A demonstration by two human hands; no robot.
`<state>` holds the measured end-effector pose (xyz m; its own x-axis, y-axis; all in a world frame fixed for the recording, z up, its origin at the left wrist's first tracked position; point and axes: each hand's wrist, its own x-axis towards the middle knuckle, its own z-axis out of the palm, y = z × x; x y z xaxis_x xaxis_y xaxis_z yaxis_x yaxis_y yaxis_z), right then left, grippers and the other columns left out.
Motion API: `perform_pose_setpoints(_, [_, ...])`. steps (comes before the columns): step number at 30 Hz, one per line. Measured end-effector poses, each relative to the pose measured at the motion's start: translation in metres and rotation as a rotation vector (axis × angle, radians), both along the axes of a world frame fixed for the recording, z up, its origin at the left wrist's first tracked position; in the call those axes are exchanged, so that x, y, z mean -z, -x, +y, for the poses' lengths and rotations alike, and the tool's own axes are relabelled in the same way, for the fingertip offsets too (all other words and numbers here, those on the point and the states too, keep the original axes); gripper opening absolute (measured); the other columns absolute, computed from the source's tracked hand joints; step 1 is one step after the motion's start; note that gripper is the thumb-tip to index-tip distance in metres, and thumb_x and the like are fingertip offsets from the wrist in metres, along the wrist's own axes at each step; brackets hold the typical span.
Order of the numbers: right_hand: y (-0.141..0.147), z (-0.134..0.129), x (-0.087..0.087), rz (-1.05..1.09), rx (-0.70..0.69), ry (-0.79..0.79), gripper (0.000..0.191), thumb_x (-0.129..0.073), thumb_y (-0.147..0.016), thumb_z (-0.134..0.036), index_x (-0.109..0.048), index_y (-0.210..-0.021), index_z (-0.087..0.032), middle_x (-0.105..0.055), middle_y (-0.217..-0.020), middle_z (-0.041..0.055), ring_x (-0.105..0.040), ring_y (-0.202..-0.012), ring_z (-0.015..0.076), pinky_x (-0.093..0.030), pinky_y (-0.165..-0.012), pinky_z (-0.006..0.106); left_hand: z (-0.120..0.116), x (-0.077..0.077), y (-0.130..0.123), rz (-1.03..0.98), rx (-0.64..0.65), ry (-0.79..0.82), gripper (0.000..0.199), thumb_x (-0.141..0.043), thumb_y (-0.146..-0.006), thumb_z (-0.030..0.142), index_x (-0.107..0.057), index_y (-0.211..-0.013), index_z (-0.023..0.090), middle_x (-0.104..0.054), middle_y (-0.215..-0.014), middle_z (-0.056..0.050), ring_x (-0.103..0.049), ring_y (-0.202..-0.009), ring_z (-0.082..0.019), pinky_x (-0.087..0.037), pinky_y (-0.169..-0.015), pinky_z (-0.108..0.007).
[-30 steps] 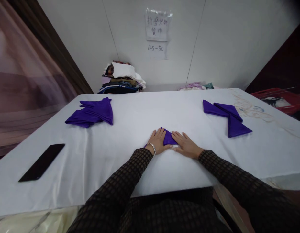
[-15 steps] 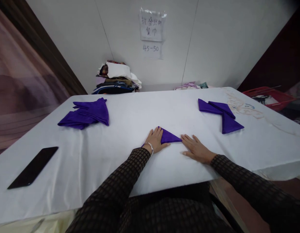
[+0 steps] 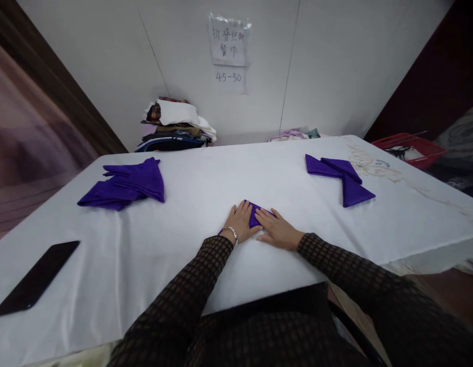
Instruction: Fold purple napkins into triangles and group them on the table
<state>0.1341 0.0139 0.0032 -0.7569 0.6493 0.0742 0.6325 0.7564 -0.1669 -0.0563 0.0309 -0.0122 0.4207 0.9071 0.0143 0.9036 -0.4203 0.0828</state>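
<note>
A purple cloth napkin, folded into a flat triangle, lies on the white-covered table in front of me. My left hand rests flat on its left part, fingers stretched out, a silver bracelet on the wrist. Palm down, my right hand lies over the napkin's right part with its fingers extended. Both hands cover much of the cloth, so only its middle and small edges show. Farther right sit several folded purple napkins. To the left is a loose heap of purple napkins.
The white tablecloth has embroidery at the right. A black phone-like slab lies at the left front. Behind the table stand a pile of folded clothes and more fabric. A red basket is beyond the right edge.
My right hand has slid left from the napkin's right tip onto its body, close to my left hand. My left hand stays on the cloth. The whole view has shifted slightly.
</note>
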Motion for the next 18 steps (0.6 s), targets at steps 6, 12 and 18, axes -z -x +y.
perform_pose_setpoints(6, [-0.028, -0.004, 0.009, -0.011, 0.023, 0.024, 0.073, -0.029, -0.091, -0.061, -0.022, -0.146, -0.014, -0.023, -0.151, 0.0145, -0.018, -0.14, 0.0261, -0.013, -0.111, 0.051, -0.001, -0.002, -0.001, -0.021, -0.01, 0.015, 0.094, -0.023, -0.079, 0.075, -0.024, -0.144, 0.008, -0.021, -0.152, -0.015, -0.011, -0.141, -0.028, -0.014, -0.113, -0.047])
perform_pose_setpoints(12, [-0.052, -0.015, 0.006, -0.027, 0.032, 0.05, 0.069, -0.03, -0.093, -0.057, -0.019, -0.147, -0.015, -0.021, -0.151, 0.0137, -0.017, -0.14, 0.0251, -0.014, -0.112, 0.05, -0.002, -0.005, -0.002, -0.03, -0.017, 0.044, 0.092, -0.025, -0.079, 0.075, -0.024, -0.144, 0.01, -0.02, -0.153, -0.014, -0.01, -0.141, -0.028, -0.011, -0.113, -0.048])
perform_pose_setpoints(18, [-0.07, -0.025, 0.004, -0.07, 0.068, 0.064, 0.066, -0.029, -0.094, -0.054, -0.019, -0.147, -0.017, -0.022, -0.151, 0.0133, -0.018, -0.14, 0.0254, -0.015, -0.111, 0.052, -0.002, -0.005, -0.002, -0.04, -0.018, 0.036, 0.093, -0.022, -0.079, 0.076, -0.027, -0.143, 0.009, -0.021, -0.152, -0.015, -0.011, -0.141, -0.028, -0.011, -0.113, -0.048])
